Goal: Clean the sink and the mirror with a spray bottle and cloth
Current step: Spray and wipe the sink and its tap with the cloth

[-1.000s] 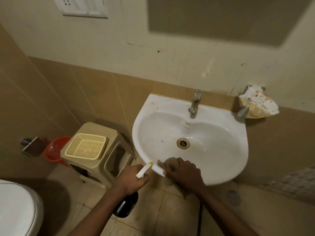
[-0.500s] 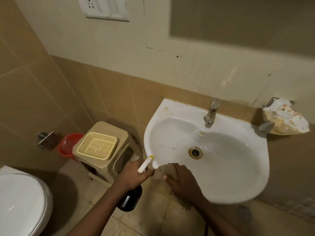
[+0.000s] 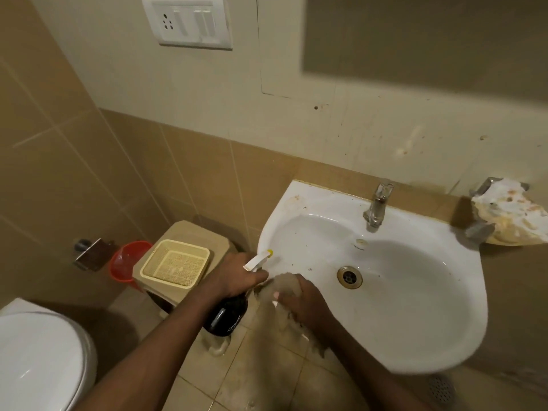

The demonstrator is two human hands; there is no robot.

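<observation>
**A:** At the front-left rim of the wash basin, what do you count from the head camera?

**B:** I count two hands, one spray bottle, one cloth, one basin with one tap and one drain. There is one mirror on the wall above, blurred, with only part of it in view.

**A:** And the grips?

**B:** My left hand is wrapped around the neck of the spray bottle. The fingers are curled tight, the dark body hangs below the fist, and the white nozzle with its yellow tip pokes out toward the basin's left edge. My right hand is bunched around the cloth. The fingers are curled over it, and it's pressed at the basin's front-left edge. A wad sticks out above the knuckles and a loose tail trails below the rim. The two hands are just beside each other, and I can't tell whether they touch.

**A:** Anything else around?

**B:** To the left I see one beige plastic stool with one cream basket on top. One red bucket sits beside it, and one toilet is at the lower left corner. There's one switch plate high on the wall. One stained soap holder is fixed to the right of the basin. The bowl has dark specks scattered inside it.
</observation>
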